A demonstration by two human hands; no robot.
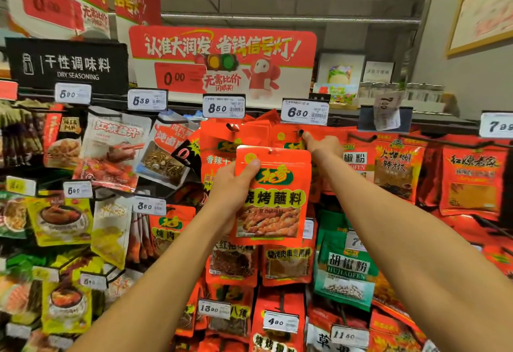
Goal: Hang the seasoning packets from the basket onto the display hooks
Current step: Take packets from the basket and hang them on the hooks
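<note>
Red and upright, the seasoning packet (273, 197) sits pinched along its left edge in the left hand (231, 188), thumb across its front, while the right hand (323, 145) curls fingers at the display hook (300, 132) just above, under the 6.30 price tag (304, 112).

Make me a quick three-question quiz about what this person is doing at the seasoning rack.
1. True or false: the left hand grips a red packet.
2. Where is the right hand? A) on the green packet B) up at a hook under the 6.30 price tag C) at the black sign
3. Fill in: the held packet is not yet ___.

Key: 1 true; 2 B; 3 hung.
</note>
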